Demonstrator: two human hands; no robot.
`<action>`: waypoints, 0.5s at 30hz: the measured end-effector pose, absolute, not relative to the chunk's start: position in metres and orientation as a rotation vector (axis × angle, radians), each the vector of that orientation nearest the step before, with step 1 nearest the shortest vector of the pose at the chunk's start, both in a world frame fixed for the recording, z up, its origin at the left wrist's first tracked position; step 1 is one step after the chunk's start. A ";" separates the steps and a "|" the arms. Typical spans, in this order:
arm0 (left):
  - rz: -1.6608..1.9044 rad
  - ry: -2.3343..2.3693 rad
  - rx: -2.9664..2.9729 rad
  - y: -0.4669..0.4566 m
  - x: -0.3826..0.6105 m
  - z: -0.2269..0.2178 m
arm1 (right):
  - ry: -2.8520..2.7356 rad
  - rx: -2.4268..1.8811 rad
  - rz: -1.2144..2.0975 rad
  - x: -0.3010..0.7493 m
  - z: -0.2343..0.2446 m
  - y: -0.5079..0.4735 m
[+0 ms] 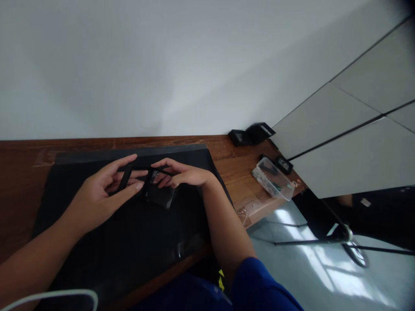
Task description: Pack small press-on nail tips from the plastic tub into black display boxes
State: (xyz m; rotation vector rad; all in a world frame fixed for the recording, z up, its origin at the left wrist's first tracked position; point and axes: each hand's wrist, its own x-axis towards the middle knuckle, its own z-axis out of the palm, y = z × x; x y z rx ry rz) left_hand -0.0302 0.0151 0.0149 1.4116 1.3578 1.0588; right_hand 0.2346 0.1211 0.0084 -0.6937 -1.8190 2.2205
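Observation:
Both hands are on a black hinged box (161,196) that stands open over a black mat (136,242). One half looks like a hollow frame; the other has a dark, glossy face. My left hand (100,190) grips the frame half, with the thumb in front and fingers through and behind it. My right hand (184,173) holds the upper right edge of the box, its fingers curled over the glossy half. A small shiny spot shows near the right fingertips; what it is I cannot make out.
Another open black box (249,134) sits by the wall on the wooden table (227,157). A clear plastic container (272,179) with small items stands near the right edge, beside a small black item (284,164). A white cable (65,293) crosses the lower left.

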 end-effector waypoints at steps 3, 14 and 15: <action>0.979 1.332 1.332 0.019 -0.035 0.012 | -1.844 -0.840 2.174 0.232 0.014 0.119; 1.092 1.781 1.413 0.021 -0.037 0.013 | -2.257 -1.353 1.723 0.228 0.038 0.100; 1.120 1.843 1.487 0.021 -0.039 0.009 | -2.290 -1.390 1.663 0.227 0.040 0.097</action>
